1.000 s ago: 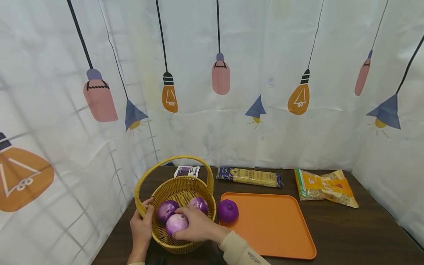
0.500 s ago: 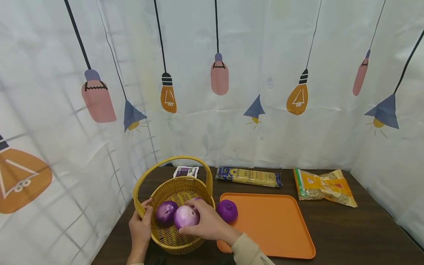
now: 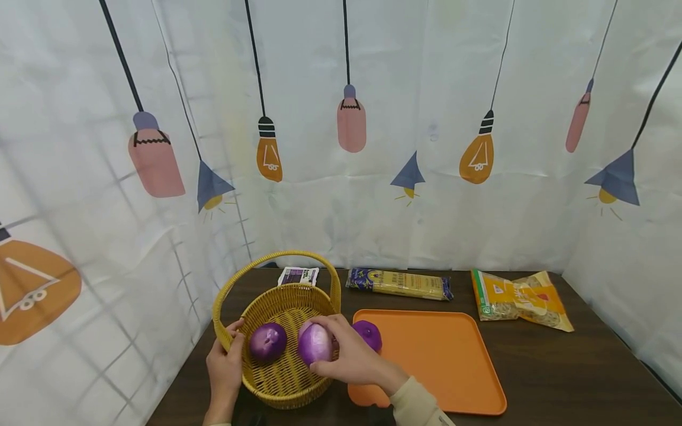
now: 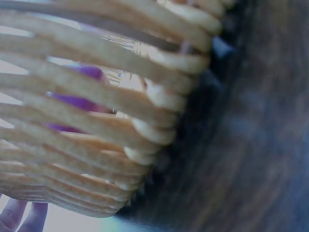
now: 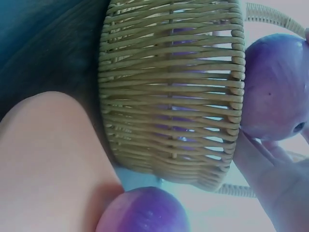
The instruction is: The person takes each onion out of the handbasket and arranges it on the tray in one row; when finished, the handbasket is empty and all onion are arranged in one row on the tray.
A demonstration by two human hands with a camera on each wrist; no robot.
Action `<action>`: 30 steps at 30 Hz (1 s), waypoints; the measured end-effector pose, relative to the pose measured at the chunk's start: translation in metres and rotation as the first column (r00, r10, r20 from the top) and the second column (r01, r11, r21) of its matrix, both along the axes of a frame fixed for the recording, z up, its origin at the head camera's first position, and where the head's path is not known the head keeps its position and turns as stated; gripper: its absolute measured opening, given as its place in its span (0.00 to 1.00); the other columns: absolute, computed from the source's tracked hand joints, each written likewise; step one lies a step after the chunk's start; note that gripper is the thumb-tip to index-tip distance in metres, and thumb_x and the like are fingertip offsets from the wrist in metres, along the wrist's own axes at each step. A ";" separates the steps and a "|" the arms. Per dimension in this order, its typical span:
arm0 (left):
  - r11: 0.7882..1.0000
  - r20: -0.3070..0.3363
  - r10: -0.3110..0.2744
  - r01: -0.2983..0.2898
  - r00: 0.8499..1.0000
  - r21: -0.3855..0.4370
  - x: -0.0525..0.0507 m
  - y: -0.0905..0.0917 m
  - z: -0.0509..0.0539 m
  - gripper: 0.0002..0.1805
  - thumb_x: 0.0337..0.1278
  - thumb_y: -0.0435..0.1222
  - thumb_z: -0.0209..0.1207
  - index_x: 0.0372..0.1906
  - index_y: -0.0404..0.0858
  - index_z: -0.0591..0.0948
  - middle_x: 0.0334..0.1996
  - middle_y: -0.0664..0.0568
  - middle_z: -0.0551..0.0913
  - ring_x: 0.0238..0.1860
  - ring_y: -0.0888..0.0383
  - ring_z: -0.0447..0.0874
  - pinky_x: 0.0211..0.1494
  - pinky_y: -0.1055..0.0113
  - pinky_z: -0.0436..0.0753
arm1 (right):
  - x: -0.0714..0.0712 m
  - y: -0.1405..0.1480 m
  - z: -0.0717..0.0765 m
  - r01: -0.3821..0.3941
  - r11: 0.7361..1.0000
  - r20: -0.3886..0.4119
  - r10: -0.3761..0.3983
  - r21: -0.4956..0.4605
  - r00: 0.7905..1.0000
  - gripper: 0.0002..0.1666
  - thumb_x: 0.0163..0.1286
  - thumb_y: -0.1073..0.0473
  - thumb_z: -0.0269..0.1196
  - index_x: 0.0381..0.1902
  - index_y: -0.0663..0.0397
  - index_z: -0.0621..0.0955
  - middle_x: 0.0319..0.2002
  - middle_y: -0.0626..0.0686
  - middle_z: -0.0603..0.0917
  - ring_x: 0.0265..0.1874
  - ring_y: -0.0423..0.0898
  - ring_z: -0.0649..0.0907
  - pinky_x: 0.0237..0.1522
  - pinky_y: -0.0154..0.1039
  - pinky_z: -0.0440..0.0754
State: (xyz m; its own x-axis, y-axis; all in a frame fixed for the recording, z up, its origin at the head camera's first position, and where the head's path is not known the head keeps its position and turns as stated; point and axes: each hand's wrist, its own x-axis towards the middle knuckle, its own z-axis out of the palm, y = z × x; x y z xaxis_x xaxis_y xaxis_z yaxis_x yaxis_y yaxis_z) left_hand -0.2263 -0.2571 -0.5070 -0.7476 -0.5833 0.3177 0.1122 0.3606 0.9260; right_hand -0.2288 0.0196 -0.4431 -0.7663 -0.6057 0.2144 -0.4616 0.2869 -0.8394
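Note:
In the head view my right hand holds a purple onion over the right side of a yellow wicker basket. The right wrist view shows this onion just above the basket's rim, fingers around it. My left hand grips the basket's left side by the foot of its arched handle. Another purple onion lies inside on the left. What sits behind my right hand is mostly hidden. One more onion rests on the near-left part of an orange tray, partly covered by that hand.
Along the back of the dark table lie a small white-and-purple packet, a long yellow-and-blue noodle packet and a yellow-orange bag. A white curtain printed with lamps hangs behind and at both sides.
My right hand has lifted the onion from the basket's middle and carried it right, towards the rim beside the tray. My left hand stays on the basket.

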 end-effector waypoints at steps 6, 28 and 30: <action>1.000 -0.002 -0.001 0.001 1.000 -0.004 0.000 0.000 0.000 0.13 0.69 0.40 0.55 0.41 0.32 0.79 0.53 0.50 0.84 0.52 0.61 0.76 0.44 0.82 0.67 | 0.002 0.008 0.002 0.033 0.999 -0.054 -0.033 0.000 0.998 0.41 0.58 0.47 0.70 0.68 0.41 0.67 0.59 0.47 0.68 0.50 0.42 0.76 0.44 0.35 0.79; 1.000 -0.003 -0.008 0.008 1.000 0.003 0.000 0.000 -0.002 0.13 0.70 0.40 0.55 0.41 0.31 0.79 0.54 0.50 0.83 0.53 0.59 0.76 0.45 0.83 0.68 | -0.003 0.030 0.002 0.070 0.997 -0.028 -0.069 0.025 0.997 0.44 0.55 0.55 0.69 0.68 0.33 0.64 0.60 0.48 0.66 0.51 0.48 0.76 0.45 0.38 0.79; 1.000 -0.002 -0.007 0.007 1.000 0.001 0.000 0.000 -0.001 0.14 0.70 0.40 0.55 0.41 0.31 0.79 0.54 0.50 0.83 0.53 0.60 0.76 0.44 0.82 0.68 | -0.003 0.032 0.002 0.066 0.997 -0.026 -0.065 0.028 0.998 0.43 0.54 0.57 0.69 0.66 0.33 0.65 0.60 0.49 0.65 0.51 0.49 0.75 0.44 0.38 0.79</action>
